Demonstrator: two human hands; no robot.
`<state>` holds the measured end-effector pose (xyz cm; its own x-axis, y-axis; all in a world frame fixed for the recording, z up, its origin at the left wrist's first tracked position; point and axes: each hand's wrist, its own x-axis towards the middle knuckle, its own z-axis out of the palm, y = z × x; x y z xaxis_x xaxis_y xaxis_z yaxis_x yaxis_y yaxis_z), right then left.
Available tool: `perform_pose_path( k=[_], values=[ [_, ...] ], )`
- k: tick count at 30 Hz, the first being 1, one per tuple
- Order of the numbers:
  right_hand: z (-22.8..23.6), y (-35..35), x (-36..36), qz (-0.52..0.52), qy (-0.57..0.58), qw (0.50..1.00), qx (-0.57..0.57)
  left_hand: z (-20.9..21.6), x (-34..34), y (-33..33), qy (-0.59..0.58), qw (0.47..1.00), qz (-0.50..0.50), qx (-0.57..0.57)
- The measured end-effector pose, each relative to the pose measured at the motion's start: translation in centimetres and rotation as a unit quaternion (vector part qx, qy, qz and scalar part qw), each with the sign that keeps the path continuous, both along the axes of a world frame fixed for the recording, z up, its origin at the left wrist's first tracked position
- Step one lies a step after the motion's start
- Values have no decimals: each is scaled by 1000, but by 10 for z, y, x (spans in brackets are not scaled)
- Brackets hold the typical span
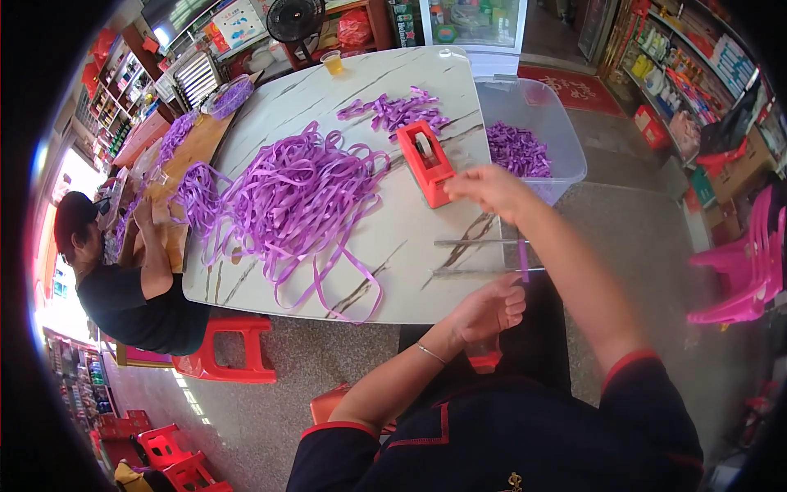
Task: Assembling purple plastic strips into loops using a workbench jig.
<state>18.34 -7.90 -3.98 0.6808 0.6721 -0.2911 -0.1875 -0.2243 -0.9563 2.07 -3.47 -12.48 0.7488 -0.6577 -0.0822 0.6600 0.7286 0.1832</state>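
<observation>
My right hand (490, 192) is closed in a pinch at the near end of a red tape dispenser (433, 179); whatever its fingertips hold is too small to see. Closer to me, my left hand (492, 312) has its fingers curled, with the thumb side at the lower end of a short purple ribbon (524, 261). That ribbon crosses two thin metal rods (471, 243) jutting past the table's right edge. A big tangled heap of purple ribbon (299, 197) covers the middle of the marbled table (410, 287). Beyond the dispenser lies a smaller pile of purple ribbon pieces (398, 111).
A clear plastic bin (566, 148) with purple pieces stands beside the table's right edge. Towards the far edge sits a cup of yellow liquid (332, 62). At left, another person (139, 287) works at a wooden table (201, 148). Red stools (234, 348) and pink chairs (742, 262) stand around.
</observation>
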Motion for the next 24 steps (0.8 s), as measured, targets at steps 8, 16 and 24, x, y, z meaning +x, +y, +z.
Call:
perform_pose_path(
  k=[8, 16, 24],
  values=[
    [-57, -1, -20, -143, -283, 947, -52, 3, 0, -2, 3, 1000, -4, 28],
    [-42, -4, -12, -168, -494, 830, -198, 1, 0, -2, 4, 1000, -1, 13],
    [-37, -77, 1, -10, -213, 977, -32, 0, 2, 0, -2, 1000, -8, 2]
  ],
)
